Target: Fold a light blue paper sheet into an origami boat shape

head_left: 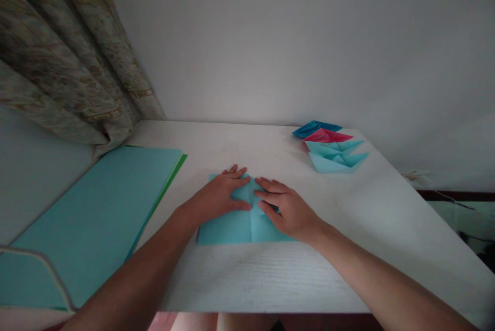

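Note:
A light blue sheet of paper [226, 230] lies folded on the white table in front of me, with a crease running down its middle. My left hand [228, 192] rests on its left half, fingers spread and thumb reaching toward the crease. On the right half lies my right hand [284, 204], palm down with its fingers apart and their tips close to the crease. Both hands press on the paper without gripping it, and they cover much of its upper part.
Several folded paper boats stand at the back right: a dark blue one [315, 127], a pink one [328, 136] and light blue ones [336, 163]. A stack of large coloured sheets [93, 207] lies at left, below a patterned curtain [69, 37]. A white wire [42, 259] curves at the lower left.

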{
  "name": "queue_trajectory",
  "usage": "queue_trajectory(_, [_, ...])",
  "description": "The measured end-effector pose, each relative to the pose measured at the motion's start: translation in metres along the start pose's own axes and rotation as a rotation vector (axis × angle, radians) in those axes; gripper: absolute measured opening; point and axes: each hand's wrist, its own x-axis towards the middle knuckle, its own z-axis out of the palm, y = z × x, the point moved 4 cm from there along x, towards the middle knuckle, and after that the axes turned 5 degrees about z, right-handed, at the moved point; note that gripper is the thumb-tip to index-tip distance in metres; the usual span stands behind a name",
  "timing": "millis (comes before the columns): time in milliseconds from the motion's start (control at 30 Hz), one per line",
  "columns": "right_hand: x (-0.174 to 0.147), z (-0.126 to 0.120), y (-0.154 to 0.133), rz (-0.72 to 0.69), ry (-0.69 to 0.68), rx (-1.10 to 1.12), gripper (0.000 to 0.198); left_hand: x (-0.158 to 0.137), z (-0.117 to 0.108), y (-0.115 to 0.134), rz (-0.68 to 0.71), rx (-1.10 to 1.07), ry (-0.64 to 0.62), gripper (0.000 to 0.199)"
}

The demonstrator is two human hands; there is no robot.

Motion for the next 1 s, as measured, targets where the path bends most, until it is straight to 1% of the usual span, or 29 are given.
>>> queue_trajectory(133, [0.001,0.007,0.004,-0.010,-0.044,-0.047,0.041,0.000,-0.001,0.002,-0.017,0.012,-0.025,0.071])
queue_trajectory(300, [0.001,0.010,0.004,0.015,-0.086,-0.043,0.050,-0.001,-0.001,0.001,-0.019,0.019,-0.011,0.072])
queue_trajectory(400, [0.001,0.011,0.001,0.014,-0.093,-0.027,0.049,-0.001,-0.001,0.001,-0.026,0.025,-0.013,0.071])
queue_trajectory(533, [0.001,0.012,-0.002,0.019,-0.070,-0.015,0.047,0.000,0.000,0.002,-0.036,0.026,-0.029,0.070])
queue_trajectory(800, [0.002,0.015,-0.005,0.068,-0.076,-0.029,0.049,0.000,0.000,0.000,-0.013,0.036,-0.021,0.070])
queue_trajectory(1000, [0.002,0.016,-0.007,0.085,-0.079,-0.041,0.049,-0.001,0.000,0.000,-0.008,0.043,-0.027,0.076])
